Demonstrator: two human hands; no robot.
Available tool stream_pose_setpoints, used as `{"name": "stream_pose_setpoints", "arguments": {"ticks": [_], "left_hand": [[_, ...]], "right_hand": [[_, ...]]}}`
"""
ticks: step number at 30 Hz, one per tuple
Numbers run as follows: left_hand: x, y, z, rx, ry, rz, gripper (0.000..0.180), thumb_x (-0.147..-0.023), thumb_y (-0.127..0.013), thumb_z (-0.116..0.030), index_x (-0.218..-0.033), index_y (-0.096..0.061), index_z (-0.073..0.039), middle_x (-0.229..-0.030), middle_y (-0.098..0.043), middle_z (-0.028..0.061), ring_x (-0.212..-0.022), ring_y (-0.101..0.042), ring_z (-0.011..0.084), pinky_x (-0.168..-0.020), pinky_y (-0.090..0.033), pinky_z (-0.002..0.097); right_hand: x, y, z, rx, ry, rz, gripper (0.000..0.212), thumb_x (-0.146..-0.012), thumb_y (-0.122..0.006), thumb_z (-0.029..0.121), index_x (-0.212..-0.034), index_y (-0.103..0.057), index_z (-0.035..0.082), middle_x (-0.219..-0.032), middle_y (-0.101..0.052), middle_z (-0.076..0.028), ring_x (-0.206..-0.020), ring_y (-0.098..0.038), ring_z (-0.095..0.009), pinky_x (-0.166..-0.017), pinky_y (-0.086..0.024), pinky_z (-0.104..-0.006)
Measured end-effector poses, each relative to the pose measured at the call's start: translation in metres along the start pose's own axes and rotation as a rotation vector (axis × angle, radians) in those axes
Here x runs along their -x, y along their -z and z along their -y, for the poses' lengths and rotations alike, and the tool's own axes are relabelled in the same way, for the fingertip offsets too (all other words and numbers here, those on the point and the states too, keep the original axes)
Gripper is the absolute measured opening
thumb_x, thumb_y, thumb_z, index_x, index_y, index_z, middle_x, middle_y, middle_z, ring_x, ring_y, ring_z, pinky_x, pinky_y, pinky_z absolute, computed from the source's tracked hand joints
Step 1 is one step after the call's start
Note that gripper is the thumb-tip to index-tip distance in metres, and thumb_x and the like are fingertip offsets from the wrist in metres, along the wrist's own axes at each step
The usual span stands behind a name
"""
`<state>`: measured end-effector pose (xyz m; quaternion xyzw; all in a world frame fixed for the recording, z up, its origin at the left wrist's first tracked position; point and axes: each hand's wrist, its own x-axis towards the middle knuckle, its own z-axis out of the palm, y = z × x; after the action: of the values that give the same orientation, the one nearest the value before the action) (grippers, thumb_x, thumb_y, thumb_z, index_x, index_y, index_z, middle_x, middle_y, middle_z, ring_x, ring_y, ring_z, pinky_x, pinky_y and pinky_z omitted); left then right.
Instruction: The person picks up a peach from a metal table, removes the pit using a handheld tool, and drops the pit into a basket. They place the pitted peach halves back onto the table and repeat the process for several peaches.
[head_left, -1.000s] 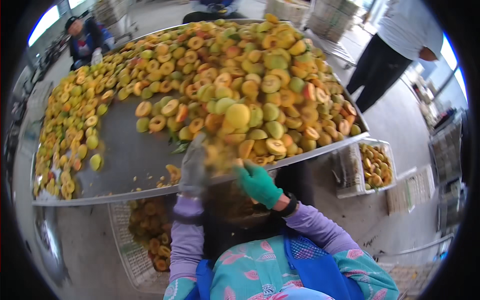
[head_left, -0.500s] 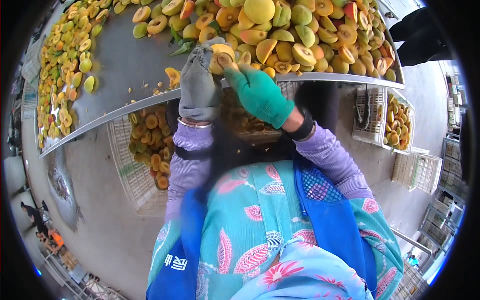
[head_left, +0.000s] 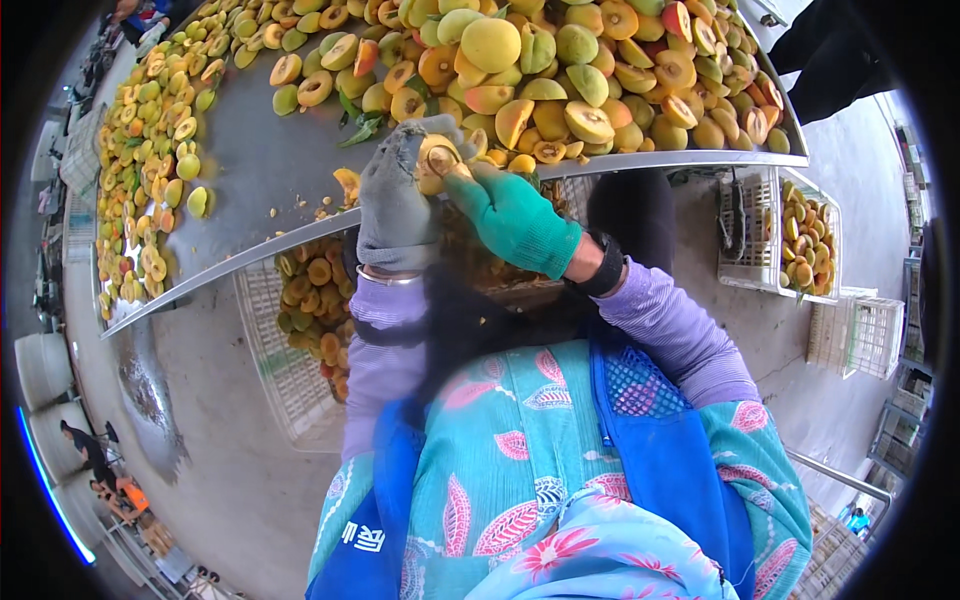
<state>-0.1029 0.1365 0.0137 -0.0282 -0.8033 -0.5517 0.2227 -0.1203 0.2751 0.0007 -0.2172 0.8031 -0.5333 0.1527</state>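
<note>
My left hand (head_left: 393,205), in a grey glove, is closed around a yellow peach half (head_left: 430,172) just over the near edge of a metal table (head_left: 245,150). The cut face shows a brown hollow at its middle. My right hand (head_left: 525,222), in a green glove, has its thumb and fingers pressed together against that cut face. Whatever it pinches there is hidden or too small to make out. Just beyond both hands lies a heap of peaches (head_left: 590,122), mostly halved, with some green leaves among them.
More halved peaches (head_left: 150,130) line the table's left side. Below the table stand a white crate (head_left: 290,350) of peach halves at left and another crate (head_left: 750,225) at right. A dark-clothed person's leg (head_left: 830,55) shows at the far right. A wet patch (head_left: 145,385) marks the floor.
The view has shifted slightly, moving the table and crates in the picture. Both hands have come a little nearer to me with the peach half, and its cut face has turned somewhat.
</note>
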Motion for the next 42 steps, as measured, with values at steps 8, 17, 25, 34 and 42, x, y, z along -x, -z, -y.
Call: {"name": "stream_pose_setpoints", "arguments": {"ticks": [8, 17, 25, 34, 42], "left_hand": [[-0.004, -0.023, 0.0, 0.673, 0.36, -0.277, 0.027, -0.095, -0.048, -0.02, -0.093, -0.064, 0.002, -0.082, -0.064, 0.0069, -0.075, -0.061, 0.0172, -0.069, -0.05, 0.0285], [-0.006, -0.009, -0.019, 0.57, 0.401, -0.003, 0.028, -0.095, -0.05, -0.023, -0.091, -0.063, 0.001, -0.078, -0.063, 0.0109, -0.068, -0.06, 0.0193, -0.063, -0.05, 0.0302], [-0.009, 0.011, -0.011, 0.622, 0.451, 0.167, 0.032, -0.096, -0.048, -0.026, -0.084, -0.061, 0.001, -0.073, -0.062, 0.0096, -0.065, -0.059, 0.0175, -0.063, -0.049, 0.0286], [-0.008, 0.003, -0.013, 0.531, 0.44, 0.087, 0.039, -0.097, -0.048, -0.033, -0.079, -0.062, -0.001, -0.067, -0.061, 0.0078, -0.059, -0.057, 0.0162, -0.058, -0.046, 0.0269], [-0.019, 0.007, -0.019, 0.66, 0.371, 0.279, 0.033, -0.096, -0.052, -0.033, -0.083, -0.061, -0.004, -0.072, -0.061, 0.0074, -0.065, -0.057, 0.0156, -0.064, -0.048, 0.0276]], "right_hand": [[0.004, -0.023, 0.002, -0.365, 0.029, -0.108, 0.037, -0.099, -0.044, 0.033, -0.103, -0.056, -0.003, -0.081, -0.064, -0.016, -0.077, -0.062, -0.025, -0.068, -0.048, -0.0373], [0.016, -0.022, 0.03, -0.904, -0.444, 0.068, 0.046, -0.096, -0.042, 0.048, -0.086, -0.053, 0.005, -0.054, -0.048, -0.003, -0.036, -0.042, -0.012, -0.034, -0.035, -0.0268], [0.018, -0.021, 0.035, -1.287, -0.571, 0.379, 0.045, -0.092, -0.044, 0.055, -0.076, -0.048, 0.013, -0.053, -0.042, 0.0, -0.04, -0.04, -0.012, -0.038, -0.035, -0.0246], [0.017, -0.011, 0.032, -1.319, -0.636, 0.444, 0.037, -0.093, -0.048, 0.05, -0.078, -0.05, 0.017, -0.059, -0.044, 0.004, -0.043, -0.041, -0.008, -0.035, -0.031, -0.0246], [0.011, -0.009, 0.037, -1.606, -0.509, 0.62, 0.04, -0.095, -0.041, 0.052, -0.085, -0.052, 0.015, -0.056, -0.041, 0.007, -0.044, -0.038, -0.008, -0.04, -0.031, -0.024]]}}
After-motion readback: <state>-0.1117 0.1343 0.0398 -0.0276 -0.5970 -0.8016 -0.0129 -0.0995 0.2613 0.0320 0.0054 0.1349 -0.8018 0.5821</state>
